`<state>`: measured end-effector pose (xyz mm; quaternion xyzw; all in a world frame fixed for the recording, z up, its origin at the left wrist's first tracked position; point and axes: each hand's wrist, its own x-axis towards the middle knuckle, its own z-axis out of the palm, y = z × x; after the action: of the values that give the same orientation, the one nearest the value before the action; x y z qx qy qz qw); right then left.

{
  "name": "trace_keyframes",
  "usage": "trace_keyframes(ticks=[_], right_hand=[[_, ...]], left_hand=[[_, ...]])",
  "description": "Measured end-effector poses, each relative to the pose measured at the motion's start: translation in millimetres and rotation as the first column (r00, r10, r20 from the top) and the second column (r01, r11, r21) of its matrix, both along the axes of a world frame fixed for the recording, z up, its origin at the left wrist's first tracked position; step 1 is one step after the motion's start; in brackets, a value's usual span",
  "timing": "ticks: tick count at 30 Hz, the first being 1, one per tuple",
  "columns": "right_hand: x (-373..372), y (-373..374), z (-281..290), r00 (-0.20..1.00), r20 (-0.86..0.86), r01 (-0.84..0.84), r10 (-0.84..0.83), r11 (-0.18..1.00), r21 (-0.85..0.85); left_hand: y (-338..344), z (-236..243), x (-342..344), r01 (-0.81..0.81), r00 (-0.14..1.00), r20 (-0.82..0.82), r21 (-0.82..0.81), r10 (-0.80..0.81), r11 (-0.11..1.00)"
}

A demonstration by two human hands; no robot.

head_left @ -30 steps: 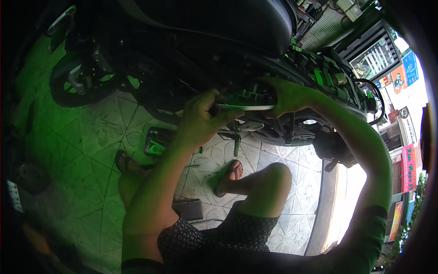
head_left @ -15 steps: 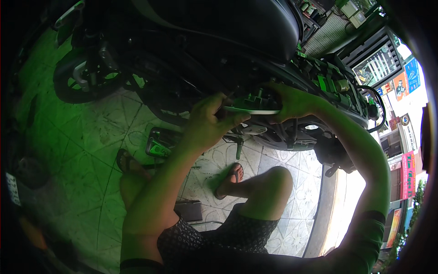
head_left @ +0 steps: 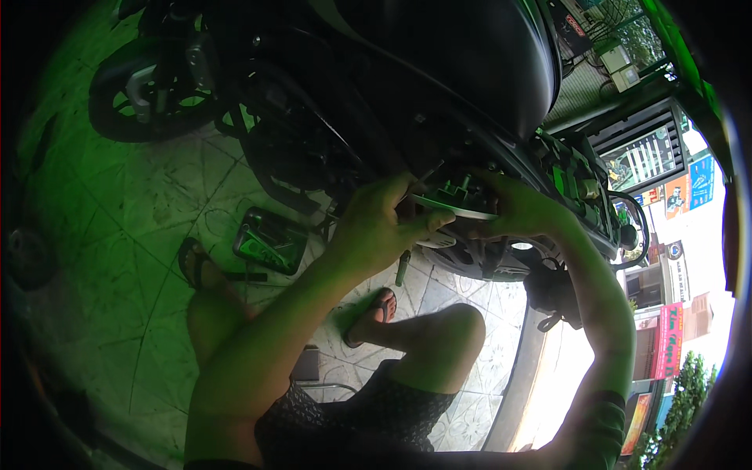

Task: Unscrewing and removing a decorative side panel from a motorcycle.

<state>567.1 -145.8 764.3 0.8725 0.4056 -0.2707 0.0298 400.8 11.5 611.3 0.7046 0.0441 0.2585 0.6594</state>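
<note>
A motorcycle [head_left: 313,86] stands side-on in front of me, with a dark rounded tank [head_left: 486,70]. Both my hands hold a flat panel [head_left: 464,211] with a pale edge and small upright posts, close against the bike's side. My left hand [head_left: 376,223] is closed on the panel's left end, thumb along the near edge. At the other end my right hand [head_left: 521,207] grips it, the fingers partly hidden behind. Shadow hides whether the panel touches the bike.
On the tiled floor a black tray [head_left: 291,243] with tools lies beyond my left knee. A small dark box-like thing [head_left: 307,364] is between my legs. The rear wheel or tyre [head_left: 149,90] is at far left. A doorstep edge [head_left: 523,368] runs at the right.
The view has turned a little, so the bike and floor sit differently. Both hands keep hold of the panel, which now slopes down slightly to the right in the picture.
</note>
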Motion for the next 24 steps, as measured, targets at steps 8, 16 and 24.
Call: trace_keyframes(ticks=[8,16,24], right_hand=[[-11,-27,-29,0.934,0.333,-0.169,0.13,0.982,0.09],[-38,-73,-30,0.737,0.657,-0.498,0.158,0.785,0.37],[-83,-177,-122,0.77,0.498,-0.191,-0.399,0.601,0.776]], left_hand=[[19,10,-16,0.145,0.979,-0.165,0.15,-0.12,0.978],[19,-5,-5,-0.137,0.987,-0.07,0.076,0.142,0.988],[17,3,-9,-0.247,0.969,-0.022,0.021,0.248,0.969]])
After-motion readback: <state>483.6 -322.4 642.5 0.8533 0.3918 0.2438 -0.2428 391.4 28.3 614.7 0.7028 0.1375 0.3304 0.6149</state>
